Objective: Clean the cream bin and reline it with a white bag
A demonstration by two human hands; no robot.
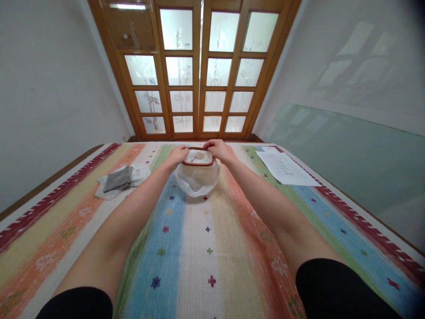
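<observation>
A small container with a brown rim stands on the striped tablecloth near the far edge. A thin white plastic bag lines it and hangs over its outside. My left hand has its fingers closed at the left side of the rim. At the rim's back right corner is my right hand, its fingers bent and pressed against the rim and bag. The container's base is hidden behind the bag.
A folded grey cloth lies on white plastic at the left. Printed white sheets lie at the right. Beyond the table stand wooden doors with glass panes; walls flank both sides.
</observation>
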